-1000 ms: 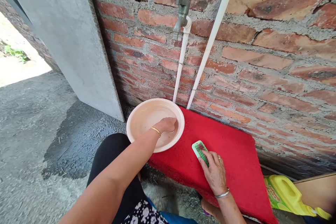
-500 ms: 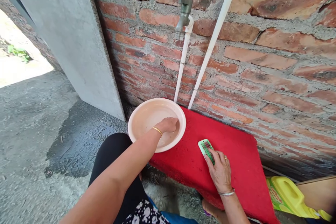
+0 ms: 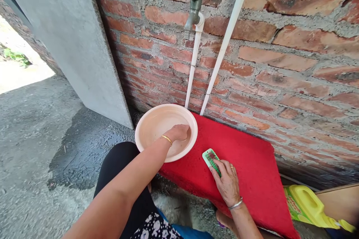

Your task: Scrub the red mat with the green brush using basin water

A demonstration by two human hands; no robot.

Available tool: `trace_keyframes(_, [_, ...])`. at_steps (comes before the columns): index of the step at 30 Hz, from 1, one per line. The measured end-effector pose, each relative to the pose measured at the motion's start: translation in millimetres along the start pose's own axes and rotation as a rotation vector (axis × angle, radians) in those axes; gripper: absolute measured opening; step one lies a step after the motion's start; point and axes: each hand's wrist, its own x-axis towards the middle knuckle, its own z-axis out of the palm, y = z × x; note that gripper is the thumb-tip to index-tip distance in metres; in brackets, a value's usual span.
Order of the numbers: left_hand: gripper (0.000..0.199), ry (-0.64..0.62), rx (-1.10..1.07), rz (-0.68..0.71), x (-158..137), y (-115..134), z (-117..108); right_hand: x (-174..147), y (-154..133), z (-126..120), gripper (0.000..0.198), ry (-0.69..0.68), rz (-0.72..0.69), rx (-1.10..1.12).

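My left hand (image 3: 180, 132), a gold bangle at its wrist, reaches down into the cream plastic basin (image 3: 139, 140), which holds water. Its fingers curl down near the right inner wall; whatever is in them is hidden. On the red cloth (image 3: 252, 157) to the right, my right hand (image 3: 226, 181) wears a ring and a silver bangle. It grips a pale green scrubbing brush (image 3: 208, 155) from above, thumb on the near side and fingers across it. A speckled darker green and reddish area shows on the brush. The basin sits on the left end of the cloth-covered surface.
A metal tap (image 3: 193, 13) on a white pipe (image 3: 193, 71) juts from the brick wall (image 3: 294, 59) above the basin. A grey slab (image 3: 75, 41) leans at the left by wet concrete floor (image 3: 84, 149). A yellow jug (image 3: 308, 205) lies at the lower right.
My right hand has slid the scrubbing brush left over the red cloth, closer to the basin. My left hand stays in the basin. The view has shifted slightly.
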Motion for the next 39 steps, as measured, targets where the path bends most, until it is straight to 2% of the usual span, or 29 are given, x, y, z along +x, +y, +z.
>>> trace_keyframes(13, [0.044, -0.005, -0.011, 0.005, 1.5, -1.1, 0.3, 4.6, 7.9, 2.0, 0.031, 0.015, 0.063, 0.011])
trace_keyframes(24, [0.042, -0.009, -0.046, -0.020, 0.6, -2.5, -0.3, 3.1, 7.4, 4.1, 0.032, 0.014, 0.066, 0.009])
trace_keyframes(39, [0.039, -0.007, 0.002, 0.020, 1.1, -2.3, 0.8, 2.6, 7.2, 5.0, 0.033, 0.009, 0.083, -0.012])
